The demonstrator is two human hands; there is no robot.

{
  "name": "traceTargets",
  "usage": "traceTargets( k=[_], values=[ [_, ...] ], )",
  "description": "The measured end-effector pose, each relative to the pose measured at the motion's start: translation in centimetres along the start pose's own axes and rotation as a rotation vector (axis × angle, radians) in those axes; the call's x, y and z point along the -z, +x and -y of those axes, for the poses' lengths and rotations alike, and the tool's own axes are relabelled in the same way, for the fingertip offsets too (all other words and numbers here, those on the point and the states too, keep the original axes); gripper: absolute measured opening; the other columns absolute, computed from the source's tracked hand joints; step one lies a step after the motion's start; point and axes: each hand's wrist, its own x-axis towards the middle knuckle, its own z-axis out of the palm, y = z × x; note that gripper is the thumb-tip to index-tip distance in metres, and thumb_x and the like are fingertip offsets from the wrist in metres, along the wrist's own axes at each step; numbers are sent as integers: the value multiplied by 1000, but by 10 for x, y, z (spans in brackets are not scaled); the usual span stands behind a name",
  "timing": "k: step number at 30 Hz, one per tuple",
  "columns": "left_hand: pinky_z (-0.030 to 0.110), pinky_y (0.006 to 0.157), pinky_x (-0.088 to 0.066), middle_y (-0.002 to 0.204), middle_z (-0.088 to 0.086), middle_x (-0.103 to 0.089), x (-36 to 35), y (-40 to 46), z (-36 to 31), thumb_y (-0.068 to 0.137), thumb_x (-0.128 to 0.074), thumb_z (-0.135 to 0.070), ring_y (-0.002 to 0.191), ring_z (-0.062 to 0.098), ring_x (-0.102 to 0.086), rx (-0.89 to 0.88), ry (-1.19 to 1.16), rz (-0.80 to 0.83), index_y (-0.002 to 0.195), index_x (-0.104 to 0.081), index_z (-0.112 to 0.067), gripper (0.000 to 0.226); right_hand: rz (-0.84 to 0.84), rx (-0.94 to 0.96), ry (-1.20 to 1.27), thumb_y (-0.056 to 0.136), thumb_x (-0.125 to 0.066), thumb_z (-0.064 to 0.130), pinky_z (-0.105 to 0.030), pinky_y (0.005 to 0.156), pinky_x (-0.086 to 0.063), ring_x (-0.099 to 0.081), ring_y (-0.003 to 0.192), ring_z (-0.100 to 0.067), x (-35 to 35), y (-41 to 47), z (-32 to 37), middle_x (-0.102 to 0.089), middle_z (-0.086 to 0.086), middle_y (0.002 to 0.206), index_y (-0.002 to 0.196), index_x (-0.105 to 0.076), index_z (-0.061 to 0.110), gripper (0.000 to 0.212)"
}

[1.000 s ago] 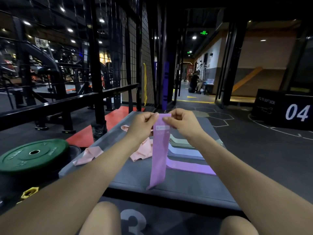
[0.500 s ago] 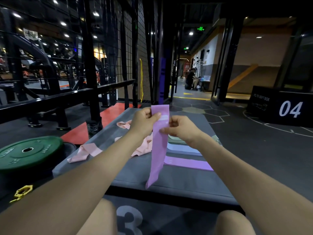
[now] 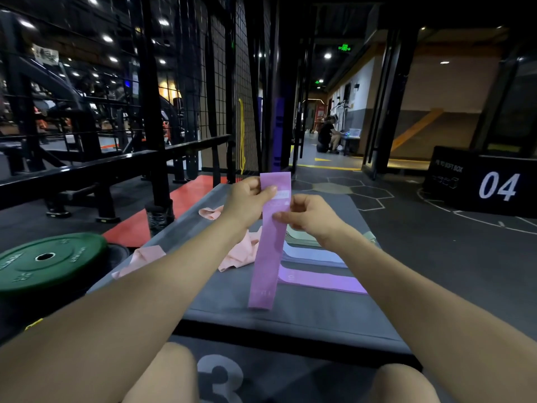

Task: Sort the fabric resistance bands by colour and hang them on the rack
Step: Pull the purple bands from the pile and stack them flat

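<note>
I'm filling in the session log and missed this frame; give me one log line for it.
step: sorting | left hand: pinches purple band near top | right hand: pinches same band lower | band: hangs over grey mat | hung: not yet

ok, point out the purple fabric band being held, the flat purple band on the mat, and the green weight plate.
held purple fabric band (image 3: 266, 257): head view, mid strip.
flat purple band on the grey mat (image 3: 322, 282): head view, middle.
green round weight plate (image 3: 55, 260): head view, top face.

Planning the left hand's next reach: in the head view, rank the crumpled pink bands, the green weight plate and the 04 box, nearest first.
From the left hand:
1. Crumpled pink bands, just below on the mat.
2. Green weight plate, far left on the floor.
3. 04 box, far right.
</note>
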Motion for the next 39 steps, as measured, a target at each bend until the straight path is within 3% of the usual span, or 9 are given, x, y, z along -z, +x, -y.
traceTargets(
  k=[4, 7, 11, 18, 23, 27, 32, 36, 39],
  values=[
    [39, 90, -50, 95, 7, -67, -4, 3, -3, 89, -61, -7, 90, 20, -62, -62, 134, 55, 102, -65, -10, 14, -149, 157, 85, 82, -68, 2, -16, 56, -38, -47, 54, -3, 13, 8, 15, -52, 1, 64, 73, -57, 15, 19],
    [33, 80, -52, 98, 8, -68, -11, 5, -6, 88, -61, -6, 85, 17, -61, -80, 185, 105, 111, -64, -6, 22, -192, 230, -71, 84, -67, 4, -14, 55, -38, -44, 48, 3, 28, 13, 28, -52, 2, 60, 70, -58, 16, 20],
    [15, 64, -49, 95, 1, -65, -26, 0, -7, 79, -70, -3, 81, 11, -59, -43, 174, 231, 110, -60, -10, 33, -259, 222, -107, 84, -66, 2, -17, 52, -37, -42, 51, -5, 43, 19, 29, -49, 0, 58, 66, -57, 16, 25],
    [15, 54, -45, 78, 3, -60, -58, -9, 29, 83, -64, -1, 64, 8, -55, 139, 314, 438, 98, -63, -2, 15, -486, 57, 51, 85, -64, 0, -15, 44, -34, -41, 40, -2, 85, 13, -1, -51, 3, 50, 64, -55, 14, 27],
    [31, 80, -46, 88, 3, -60, -63, -8, 60, 90, -58, -16, 83, 17, -51, 246, 475, 596, 91, -65, -8, 10, -654, -91, 178, 89, -58, 2, -26, 56, -42, -45, 56, -14, 122, 2, -41, -52, -5, 63, 68, -54, 12, 24],
    [24, 56, -27, 64, -4, -39, -58, -5, 74, 94, -52, -23, 63, 11, -34, 224, 633, 618, 63, -44, -18, 33, -782, -175, 206, 90, -53, 1, -30, 59, -44, -47, 59, -15, 144, -9, -70, -50, -5, 64, 66, -49, 13, 28],
    [13, 42, -29, 62, -2, -28, -50, 2, 89, 96, -50, -29, 53, 10, -28, 266, 536, 578, 66, -40, -15, 34, -859, -317, 117, 89, -54, 0, -27, 58, -45, -47, 55, -14, 161, -21, -103, -52, -7, 64, 66, -50, 12, 27],
    [17, 44, -26, 54, -9, -42, -44, 12, 97, 88, -61, -38, 50, 7, -33, 322, 559, 594, 85, -61, -10, 28, -854, -383, 48, 89, -56, 4, -27, 59, -45, -48, 54, -14, 162, -23, -129, -54, -7, 64, 69, -53, 11, 21],
    [13, 42, -37, 65, -4, -55, -36, 20, 107, 82, -71, -23, 53, 6, -48, 476, 465, 586, 79, -60, -15, 14, -879, -445, 53, 86, -57, 1, -25, 54, -43, -47, 50, -15, 167, -25, -148, -53, -7, 60, 66, -53, 11, 23]
  ],
)
